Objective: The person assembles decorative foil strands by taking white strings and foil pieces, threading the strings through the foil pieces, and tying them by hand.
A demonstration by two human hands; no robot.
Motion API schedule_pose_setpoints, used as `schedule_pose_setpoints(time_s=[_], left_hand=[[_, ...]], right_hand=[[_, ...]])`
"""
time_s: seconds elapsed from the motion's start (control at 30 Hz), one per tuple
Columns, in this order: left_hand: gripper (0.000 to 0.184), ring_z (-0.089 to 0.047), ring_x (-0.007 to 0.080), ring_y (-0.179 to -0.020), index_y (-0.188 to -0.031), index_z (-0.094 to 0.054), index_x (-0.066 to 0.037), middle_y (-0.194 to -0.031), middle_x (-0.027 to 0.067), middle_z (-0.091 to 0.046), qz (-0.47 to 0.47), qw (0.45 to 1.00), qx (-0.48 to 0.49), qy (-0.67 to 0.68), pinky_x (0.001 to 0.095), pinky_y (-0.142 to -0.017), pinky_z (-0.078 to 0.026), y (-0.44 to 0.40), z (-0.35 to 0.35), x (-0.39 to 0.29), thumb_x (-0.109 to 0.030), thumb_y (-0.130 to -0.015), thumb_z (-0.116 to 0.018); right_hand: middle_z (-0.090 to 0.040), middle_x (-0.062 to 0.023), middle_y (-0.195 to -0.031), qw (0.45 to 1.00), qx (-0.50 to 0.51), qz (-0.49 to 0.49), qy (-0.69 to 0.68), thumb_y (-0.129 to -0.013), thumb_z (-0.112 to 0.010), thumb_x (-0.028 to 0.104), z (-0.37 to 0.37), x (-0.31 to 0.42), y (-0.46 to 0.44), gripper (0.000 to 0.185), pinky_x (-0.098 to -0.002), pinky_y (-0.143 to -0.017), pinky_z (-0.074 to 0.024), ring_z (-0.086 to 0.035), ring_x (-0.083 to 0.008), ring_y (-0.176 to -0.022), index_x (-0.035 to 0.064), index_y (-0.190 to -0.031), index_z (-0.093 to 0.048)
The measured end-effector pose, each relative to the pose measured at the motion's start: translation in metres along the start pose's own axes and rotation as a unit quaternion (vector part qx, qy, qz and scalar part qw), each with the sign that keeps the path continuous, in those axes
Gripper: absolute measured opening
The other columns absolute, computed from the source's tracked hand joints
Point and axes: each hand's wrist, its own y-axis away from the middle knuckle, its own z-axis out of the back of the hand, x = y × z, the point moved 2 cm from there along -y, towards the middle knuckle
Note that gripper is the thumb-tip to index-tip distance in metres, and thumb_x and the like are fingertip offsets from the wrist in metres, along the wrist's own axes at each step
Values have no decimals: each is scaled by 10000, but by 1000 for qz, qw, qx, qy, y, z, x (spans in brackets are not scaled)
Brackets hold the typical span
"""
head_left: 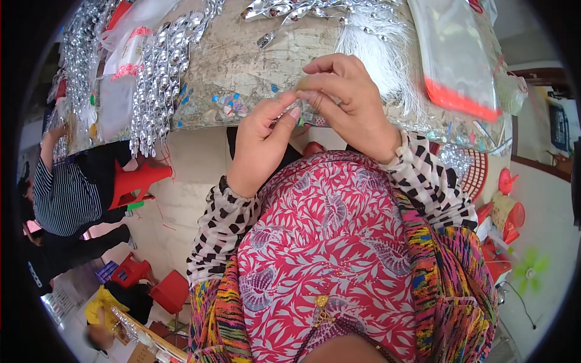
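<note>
Both my hands meet above the front edge of the worn table [242,66]. My left hand [260,136] has its thumb and forefinger pinched near the fingertips of my right hand [351,106]. Whatever lies between the fingertips is too small to make out. Behind my right hand hangs a bundle of white strings [378,60]. Silver foil strands [287,9] lie at the table's far side. Small blue and pale bits [230,104] are scattered on the table beside my left hand.
More silver strands [160,78] hang over the edge at left, beside plastic bags [118,91]. Clear bags with a red band [460,100] lie at right. A red basket [475,172] is below them. Co-workers [66,196] sit at left; red stools [136,181] stand nearby.
</note>
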Motion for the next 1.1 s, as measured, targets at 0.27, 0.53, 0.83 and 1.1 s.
schedule_pose_setpoints(time_s=[0.27,0.53,0.83,1.1], left_hand=[[300,-523,183,-700,-1188,-639,-125,-758,77,-545,-61,985,-29,-158,305,-643,-422,-6,11,-11,-118,-893,-587],[294,-525,219,-659,-1174,-650,-168,-730,81,-510,-78,964,-43,-251,327,-608,-427,-9,14,-9,-138,-890,-583],[316,-560,263,-677,-1182,-639,-227,-754,85,-508,-83,931,-28,-353,380,-600,-454,-7,16,-7,-152,-881,-580],[339,-522,228,-642,-1192,-635,-198,-754,84,-489,-119,918,4,-379,339,-593,-434,-6,6,-2,-84,-877,-585]], right_hand=[[-631,-72,-863,995,17,-87,-40,-851,-648,102,3,-19,-7,102,-299,-784,-448,-586,-193,-866,10,-896,-642],[-616,-62,-791,976,76,-182,-89,-880,-637,155,15,-30,-7,177,-263,-707,-447,-565,-131,-766,-20,-913,-635],[-576,-92,-845,989,120,-82,28,-815,-643,106,24,-50,7,91,-319,-759,-445,-567,-241,-832,23,-850,-631],[-557,-87,-833,984,116,-112,79,-776,-654,93,24,-50,32,83,-351,-780,-422,-528,-262,-880,33,-833,-644]])
